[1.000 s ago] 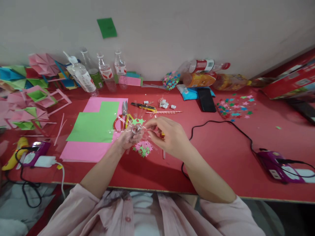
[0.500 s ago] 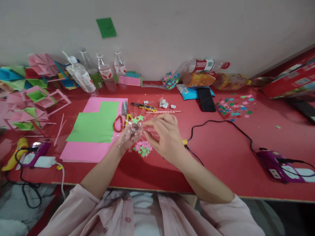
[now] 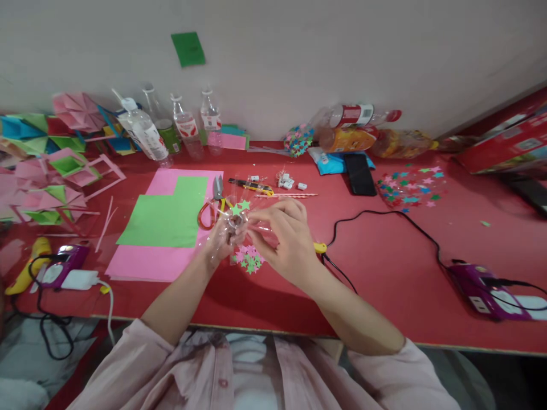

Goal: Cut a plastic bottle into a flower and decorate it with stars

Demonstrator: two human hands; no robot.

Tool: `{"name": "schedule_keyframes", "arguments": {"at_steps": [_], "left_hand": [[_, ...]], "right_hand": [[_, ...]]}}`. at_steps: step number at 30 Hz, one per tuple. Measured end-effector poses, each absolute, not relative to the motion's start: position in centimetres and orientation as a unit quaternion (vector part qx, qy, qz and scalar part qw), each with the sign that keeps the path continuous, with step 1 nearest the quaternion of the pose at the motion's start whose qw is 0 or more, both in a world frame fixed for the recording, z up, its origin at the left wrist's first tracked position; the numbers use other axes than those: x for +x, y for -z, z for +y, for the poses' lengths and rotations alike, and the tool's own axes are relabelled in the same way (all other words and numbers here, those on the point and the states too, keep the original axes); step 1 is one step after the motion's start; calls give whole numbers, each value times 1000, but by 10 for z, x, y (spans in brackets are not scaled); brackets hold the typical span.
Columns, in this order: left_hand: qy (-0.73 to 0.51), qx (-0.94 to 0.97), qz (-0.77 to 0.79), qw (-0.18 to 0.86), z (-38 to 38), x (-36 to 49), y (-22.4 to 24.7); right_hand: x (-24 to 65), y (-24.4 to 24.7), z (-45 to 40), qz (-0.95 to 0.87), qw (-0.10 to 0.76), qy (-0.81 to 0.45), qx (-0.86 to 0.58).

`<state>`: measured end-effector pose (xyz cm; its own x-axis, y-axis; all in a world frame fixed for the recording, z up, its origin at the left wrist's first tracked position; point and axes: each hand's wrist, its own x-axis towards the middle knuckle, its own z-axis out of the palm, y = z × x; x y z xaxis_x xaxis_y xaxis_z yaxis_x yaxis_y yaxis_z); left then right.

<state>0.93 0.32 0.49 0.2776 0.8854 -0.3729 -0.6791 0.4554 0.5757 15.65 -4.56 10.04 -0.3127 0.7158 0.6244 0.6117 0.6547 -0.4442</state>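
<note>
My left hand (image 3: 222, 236) is closed around a clear plastic piece (image 3: 235, 222) with a round opening and thin strips that spread outward. Two green stars (image 3: 240, 208) show at its far side. My right hand (image 3: 282, 236) has its thumb and fingertips brought together at the right side of the clear plastic, pinching what looks like one of its strips. Pink and green paper stars (image 3: 250, 259) lie in a small pile just below the hands. Red-and-yellow-handled scissors (image 3: 217, 188) lie beside the left hand, on pink paper (image 3: 149, 263) and next to green paper (image 3: 160, 222).
A utility knife (image 3: 252, 186), white clips (image 3: 286, 181) and a glue gun (image 3: 319, 247) with a black cable lie nearby. Clear bottles (image 3: 186, 125) and a phone (image 3: 359, 173) are at the back. Folded paper shapes (image 3: 64, 165) fill the left; a power strip (image 3: 482, 290) sits right.
The camera view has shifted slightly. Both hands stay at the clear plastic piece, with only small movements of the fingers and strips.
</note>
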Motion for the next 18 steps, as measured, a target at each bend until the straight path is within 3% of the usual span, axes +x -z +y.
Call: {"name": "schedule_keyframes", "arguments": {"at_steps": [7, 12, 18], "left_hand": [[-469, 192, 290, 812, 8, 4, -14], [-488, 152, 298, 806, 12, 2, -9], [-535, 130, 320, 771, 16, 1, -1]], "right_hand": [[174, -109, -39, -797, 454, -53, -395], [174, -105, -36, -814, 432, -62, -383], [160, -95, -38, -820, 387, 10, -421]]}}
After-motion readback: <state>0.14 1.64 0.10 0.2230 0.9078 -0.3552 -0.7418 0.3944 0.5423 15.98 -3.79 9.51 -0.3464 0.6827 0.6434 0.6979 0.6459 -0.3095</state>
